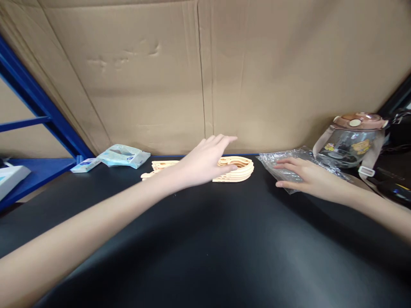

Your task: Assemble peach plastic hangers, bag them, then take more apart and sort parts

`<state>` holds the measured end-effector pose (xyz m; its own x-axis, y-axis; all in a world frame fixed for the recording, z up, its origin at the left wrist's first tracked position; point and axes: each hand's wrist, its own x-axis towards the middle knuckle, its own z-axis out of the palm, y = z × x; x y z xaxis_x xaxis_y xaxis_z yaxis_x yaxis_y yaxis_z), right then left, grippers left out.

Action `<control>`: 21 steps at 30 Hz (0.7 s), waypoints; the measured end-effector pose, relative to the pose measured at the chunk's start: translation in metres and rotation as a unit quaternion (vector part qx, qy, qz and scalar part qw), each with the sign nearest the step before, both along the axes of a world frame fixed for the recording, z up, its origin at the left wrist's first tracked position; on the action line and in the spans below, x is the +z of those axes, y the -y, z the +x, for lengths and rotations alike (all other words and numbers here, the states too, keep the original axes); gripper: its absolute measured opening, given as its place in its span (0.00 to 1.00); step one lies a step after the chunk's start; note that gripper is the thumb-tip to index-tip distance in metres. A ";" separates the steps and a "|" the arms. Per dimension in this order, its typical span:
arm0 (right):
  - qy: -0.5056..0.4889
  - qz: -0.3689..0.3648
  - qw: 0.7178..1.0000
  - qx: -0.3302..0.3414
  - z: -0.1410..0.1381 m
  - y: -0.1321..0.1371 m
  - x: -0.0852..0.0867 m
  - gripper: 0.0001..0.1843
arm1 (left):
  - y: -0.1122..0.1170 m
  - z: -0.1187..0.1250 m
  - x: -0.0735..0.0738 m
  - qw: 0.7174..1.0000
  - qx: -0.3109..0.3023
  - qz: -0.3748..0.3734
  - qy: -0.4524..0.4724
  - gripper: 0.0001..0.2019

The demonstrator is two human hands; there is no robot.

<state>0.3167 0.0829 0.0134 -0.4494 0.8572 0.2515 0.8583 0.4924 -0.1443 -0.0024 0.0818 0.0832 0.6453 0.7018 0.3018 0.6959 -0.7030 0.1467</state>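
My left hand is stretched out over a stack of peach-coloured plastic pieces at the back of the black table, which look like clothes hangers. Its fingers are extended and the thumb is apart; it hides the middle of the stack, so touch cannot be told. On the right, my right hand is spread over a clear plastic bag, fingers and thumb apart. Whether it touches the film is hard to tell. Neither hand has anything between its fingers.
A cardboard wall closes off the back of the black table. Back left lie a blue-white tissue pack and a smaller pack beside a blue metal frame. A clear strapped water bottle stands at right.
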 end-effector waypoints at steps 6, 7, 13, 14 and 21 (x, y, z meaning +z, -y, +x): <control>0.126 0.078 0.987 -0.070 0.004 0.018 -0.011 0.27 | 0.065 -0.013 -0.052 0.984 -0.129 0.119 -0.030 0.14; 0.155 0.096 0.979 -0.087 0.002 0.021 -0.008 0.23 | 0.071 -0.017 -0.059 0.982 -0.138 0.124 -0.033 0.14; 0.237 0.203 0.937 -0.158 -0.016 0.046 0.026 0.20 | 0.086 -0.026 -0.073 0.968 -0.198 0.151 -0.030 0.12; 0.251 0.252 0.921 -0.158 -0.020 0.053 0.032 0.20 | 0.086 -0.025 -0.072 0.977 -0.182 0.108 0.002 0.12; 0.134 0.418 0.894 0.093 -0.096 0.127 0.028 0.13 | 0.072 -0.022 -0.063 0.800 0.054 -0.481 0.354 0.34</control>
<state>0.2209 -0.0438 0.0411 -0.7047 0.3245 0.6310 0.6991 0.4691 0.5396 -0.0246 0.0099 0.0199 0.4721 0.8691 -0.1479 0.2481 0.0300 0.9683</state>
